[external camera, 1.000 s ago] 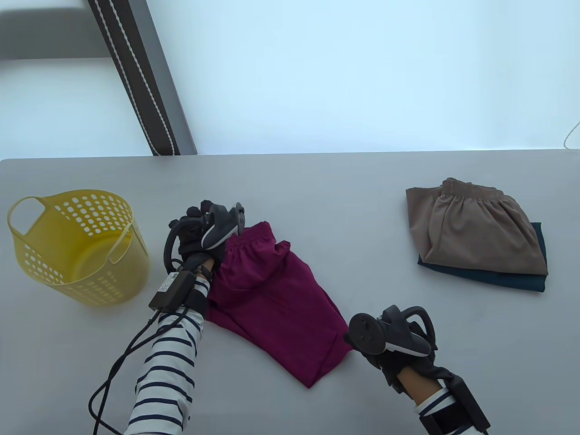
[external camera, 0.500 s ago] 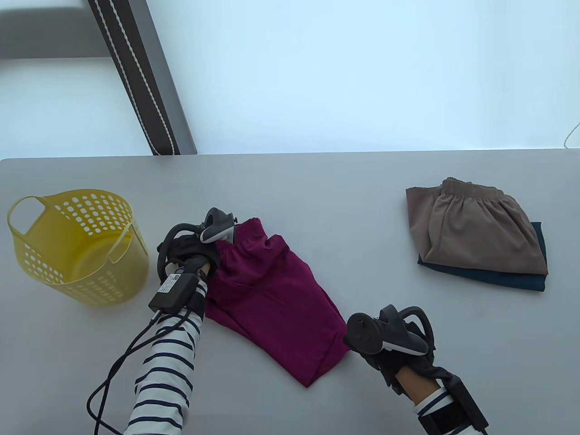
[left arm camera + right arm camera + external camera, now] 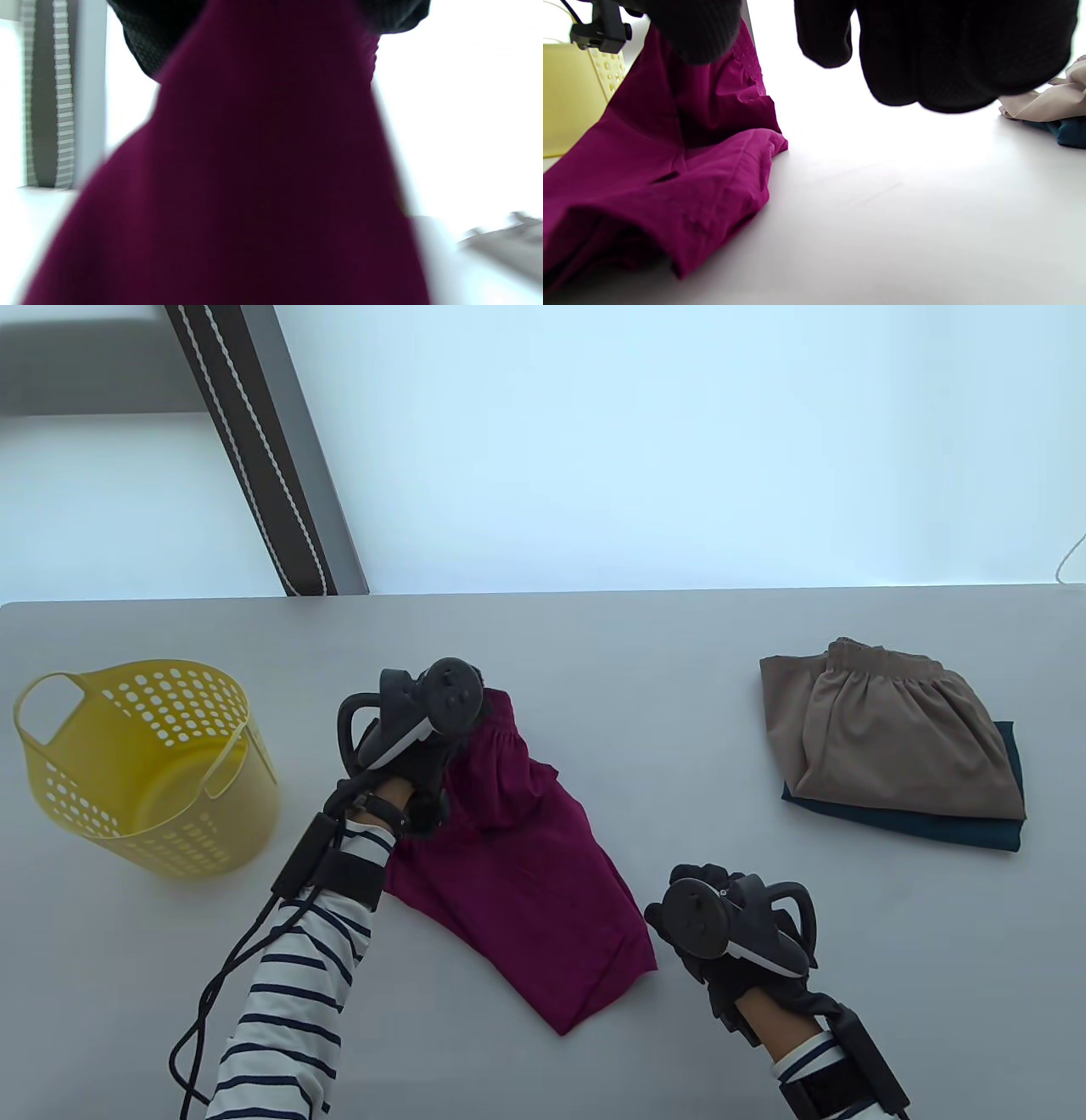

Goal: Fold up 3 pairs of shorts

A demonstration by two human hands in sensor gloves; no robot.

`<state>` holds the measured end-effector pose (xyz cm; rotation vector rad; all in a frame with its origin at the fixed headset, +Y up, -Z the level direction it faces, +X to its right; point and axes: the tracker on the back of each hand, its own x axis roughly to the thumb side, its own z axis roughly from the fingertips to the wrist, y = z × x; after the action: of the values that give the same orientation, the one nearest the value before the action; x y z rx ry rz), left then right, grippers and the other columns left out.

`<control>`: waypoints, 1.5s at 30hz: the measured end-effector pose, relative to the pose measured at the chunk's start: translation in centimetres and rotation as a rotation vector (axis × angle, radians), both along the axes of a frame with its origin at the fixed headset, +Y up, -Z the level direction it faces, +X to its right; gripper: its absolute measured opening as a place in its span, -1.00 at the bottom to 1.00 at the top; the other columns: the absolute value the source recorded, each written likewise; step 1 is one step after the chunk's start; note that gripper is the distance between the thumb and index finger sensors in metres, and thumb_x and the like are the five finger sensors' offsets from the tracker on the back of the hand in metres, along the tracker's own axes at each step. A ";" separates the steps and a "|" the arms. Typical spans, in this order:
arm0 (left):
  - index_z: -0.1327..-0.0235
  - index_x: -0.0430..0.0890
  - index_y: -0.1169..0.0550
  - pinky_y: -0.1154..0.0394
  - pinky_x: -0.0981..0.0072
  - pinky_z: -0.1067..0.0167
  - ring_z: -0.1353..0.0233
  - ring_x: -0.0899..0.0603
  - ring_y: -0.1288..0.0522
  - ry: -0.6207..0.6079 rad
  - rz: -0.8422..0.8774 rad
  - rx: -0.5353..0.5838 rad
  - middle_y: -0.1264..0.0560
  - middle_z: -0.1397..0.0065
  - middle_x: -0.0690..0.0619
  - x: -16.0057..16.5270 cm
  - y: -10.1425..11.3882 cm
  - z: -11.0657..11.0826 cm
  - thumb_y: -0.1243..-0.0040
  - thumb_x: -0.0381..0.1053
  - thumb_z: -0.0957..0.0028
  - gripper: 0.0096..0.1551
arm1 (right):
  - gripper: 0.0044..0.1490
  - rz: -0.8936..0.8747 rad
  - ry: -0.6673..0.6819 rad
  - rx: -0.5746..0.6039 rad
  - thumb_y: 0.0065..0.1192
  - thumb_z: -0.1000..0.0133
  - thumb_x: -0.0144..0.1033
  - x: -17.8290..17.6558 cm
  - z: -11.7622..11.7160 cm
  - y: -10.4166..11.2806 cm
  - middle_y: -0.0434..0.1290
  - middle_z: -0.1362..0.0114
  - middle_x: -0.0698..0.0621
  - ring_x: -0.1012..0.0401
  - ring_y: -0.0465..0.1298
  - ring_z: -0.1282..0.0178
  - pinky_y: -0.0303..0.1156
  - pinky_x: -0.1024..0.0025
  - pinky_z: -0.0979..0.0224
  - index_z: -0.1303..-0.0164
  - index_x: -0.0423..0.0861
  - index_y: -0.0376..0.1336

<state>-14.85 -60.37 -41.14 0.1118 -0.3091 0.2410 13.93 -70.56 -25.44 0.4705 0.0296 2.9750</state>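
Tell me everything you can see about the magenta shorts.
The magenta shorts are thin woven fabric with a gathered elastic waistband, folded lengthwise and lying diagonally on the grey table. The left hand grips the waistband end and lifts it off the surface; the leg end lies flat near the right hand, which seems not to touch it. A yellow basket stands beside them.

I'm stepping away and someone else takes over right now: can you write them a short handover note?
Left hand: grips the waistband end of the magenta shorts, lifting it off the table.
Right hand: beside the hem end; whether it grips the cloth cannot be told.
Done: tan shorts lie folded on top of the teal shorts, far right.
Yellow basket: far left; inside not fully visible.
Left: finish folding the magenta pair, probably then stack it with the others.
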 end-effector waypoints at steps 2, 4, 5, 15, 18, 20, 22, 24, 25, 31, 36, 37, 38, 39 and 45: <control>-0.11 0.21 -0.35 -0.59 0.01 -0.33 -0.12 0.14 -0.73 -0.083 0.069 0.002 -0.59 -0.29 0.15 0.4 2.7 1.4 -0.05 0.15 0.04 -0.57 | 0.04 -0.076 -0.011 0.002 -0.02 -0.09 0.13 0.2 -0.1 0.7 0.15 -0.39 -0.57 -0.44 0.35 -0.24 0.36 -0.23 -0.11 -0.44 -0.42 -0.12; -0.14 0.21 -0.34 -0.60 0.02 -0.32 -0.09 0.15 -0.75 -0.196 0.112 0.011 -0.62 -0.26 0.16 0.8 5.1 2.8 -0.06 0.12 0.03 -0.56 | 0.14 -0.175 -0.018 0.001 -0.04 -0.09 0.18 0.3 -0.2 1.8 0.04 -0.45 -0.59 -0.50 0.26 -0.30 0.30 -0.28 -0.17 -0.49 -0.42 -0.24; -0.14 0.22 -0.34 -0.61 0.04 -0.32 -0.07 0.16 -0.76 -0.257 0.128 0.024 -0.63 -0.24 0.17 1.1 6.3 3.6 -0.07 0.11 0.03 -0.56 | 0.20 -0.253 -0.023 0.005 -0.04 -0.09 0.21 0.4 -0.3 2.7 -0.02 -0.48 -0.60 -0.53 0.21 -0.33 0.26 -0.31 -0.21 -0.51 -0.42 -0.32; -0.11 0.31 -0.38 -0.61 0.17 -0.37 -0.05 0.24 -0.79 -0.684 0.095 0.194 -0.67 -0.20 0.33 2.8 14.4 10.9 -0.12 0.11 0.12 -0.53 | 0.26 -0.724 0.304 0.130 0.07 0.02 0.34 -3.5 -2.9 15.2 -0.26 -0.69 -0.29 -0.47 -0.33 -0.54 -0.25 -0.49 -0.36 -0.63 -0.09 -0.34; -0.10 0.30 -0.39 -0.62 0.20 -0.36 -0.04 0.25 -0.80 -0.601 0.211 0.330 -0.68 -0.18 0.32 0.6 16.2 11.5 -0.13 0.11 0.13 -0.53 | -0.16 -0.608 0.257 0.048 0.23 0.03 0.17 -4.4 -3.9 15.5 0.47 -0.36 -0.10 -0.28 0.34 -0.51 -0.07 -0.52 -0.33 -0.36 -0.09 0.25; -0.09 0.29 -0.40 -0.62 0.21 -0.36 -0.03 0.26 -0.80 -0.537 0.284 0.396 -0.68 -0.17 0.33 -1.5 17.2 11.6 -0.14 0.11 0.13 -0.53 | -0.42 -0.524 0.211 -0.015 0.32 0.00 -0.03 -4.7 -4.1 14.0 0.62 -0.09 -0.05 -0.15 0.58 -0.25 0.10 -0.47 -0.30 -0.14 -0.09 0.39; -0.09 0.28 -0.41 -0.62 0.20 -0.36 -0.02 0.24 -0.81 -0.490 0.318 0.439 -0.69 -0.16 0.31 -3.5 17.9 11.8 -0.15 0.10 0.14 -0.53 | -0.44 -0.497 0.152 0.000 0.33 0.00 -0.07 -4.1 -4.2 13.2 0.65 -0.02 -0.01 -0.10 0.64 -0.16 0.21 -0.40 -0.29 -0.14 -0.08 0.39; -0.09 0.28 -0.41 -0.63 0.20 -0.36 -0.03 0.24 -0.81 -0.435 0.315 0.465 -0.69 -0.17 0.32 -5.4 18.1 12.0 -0.16 0.10 0.14 -0.53 | -0.46 -0.580 0.069 0.022 0.33 0.00 -0.10 -3.0 -4.4 13.3 0.65 -0.01 -0.04 -0.11 0.66 -0.13 0.26 -0.36 -0.27 -0.12 -0.10 0.40; -0.09 0.28 -0.41 -0.63 0.21 -0.36 -0.04 0.25 -0.81 -0.423 0.309 0.467 -0.69 -0.17 0.32 -6.0 18.1 12.1 -0.15 0.10 0.13 -0.53 | -0.45 -0.619 0.046 0.024 0.34 0.00 -0.14 -2.7 -4.5 13.6 0.64 -0.03 -0.08 -0.13 0.65 -0.13 0.27 -0.36 -0.26 -0.13 -0.13 0.40; -0.13 0.24 -0.40 -0.64 0.22 -0.35 -0.05 0.24 -0.82 -0.283 0.199 0.561 -0.68 -0.20 0.30 -9.5 17.6 13.7 -0.18 0.09 0.13 -0.50 | -0.47 -0.552 -0.116 0.260 0.32 0.02 -0.33 -0.8 -3.7 19.1 0.56 -0.26 -0.10 -0.20 0.59 -0.24 0.24 -0.38 -0.28 -0.19 -0.03 0.37; -0.26 0.12 -0.37 -0.66 0.29 -0.33 -0.02 0.27 -0.83 -0.144 -0.061 0.740 -0.69 -0.21 0.25 -10.7 18.2 16.3 -0.19 0.08 0.09 -0.41 | -0.46 -0.511 -0.046 0.512 0.23 -0.02 -0.37 -1.7 -0.7 24.5 0.52 -0.32 -0.09 -0.21 0.55 -0.31 0.25 -0.34 -0.34 -0.26 0.04 0.33; -0.28 0.10 -0.36 -0.67 0.30 -0.32 -0.02 0.27 -0.83 -0.104 -0.123 0.796 -0.69 -0.22 0.23 -10.8 18.6 16.9 -0.18 0.08 0.08 -0.39 | -0.45 -0.495 -0.010 0.544 0.22 -0.03 -0.36 -2.0 0.1 25.4 0.52 -0.32 -0.10 -0.20 0.55 -0.30 0.29 -0.30 -0.34 -0.28 0.05 0.32; -0.30 0.08 -0.35 -0.67 0.30 -0.32 -0.01 0.28 -0.83 -0.058 -0.166 0.859 -0.69 -0.23 0.23 -11.1 19.1 17.7 -0.17 0.09 0.07 -0.38 | -0.43 -0.480 0.041 0.588 0.20 -0.04 -0.35 -2.3 1.4 26.9 0.53 -0.29 -0.09 -0.16 0.58 -0.27 0.32 -0.27 -0.33 -0.30 0.05 0.30; -0.31 0.06 -0.35 -0.68 0.30 -0.31 -0.01 0.29 -0.83 -0.040 -0.171 0.886 -0.69 -0.22 0.22 -11.3 19.4 18.2 -0.17 0.09 0.06 -0.38 | -0.42 -0.474 0.072 0.612 0.20 -0.05 -0.33 -2.5 2.2 27.7 0.55 -0.27 -0.09 -0.13 0.60 -0.23 0.35 -0.23 -0.32 -0.33 0.03 0.28; -0.38 -0.05 -0.33 -0.69 0.22 -0.30 0.00 0.27 -0.82 -0.257 0.156 0.779 -0.69 -0.23 0.17 -14.4 22.7 21.3 -0.14 0.04 0.00 -0.35 | -0.38 -0.654 0.252 0.708 0.27 -0.02 -0.15 -0.6 7.7 33.7 0.62 -0.01 -0.03 0.10 0.66 0.13 0.48 -0.04 -0.20 -0.29 -0.08 0.31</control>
<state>-29.26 -37.68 -19.84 0.8814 -0.6407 0.2795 13.28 -36.84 -17.74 0.7423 -0.9685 2.1899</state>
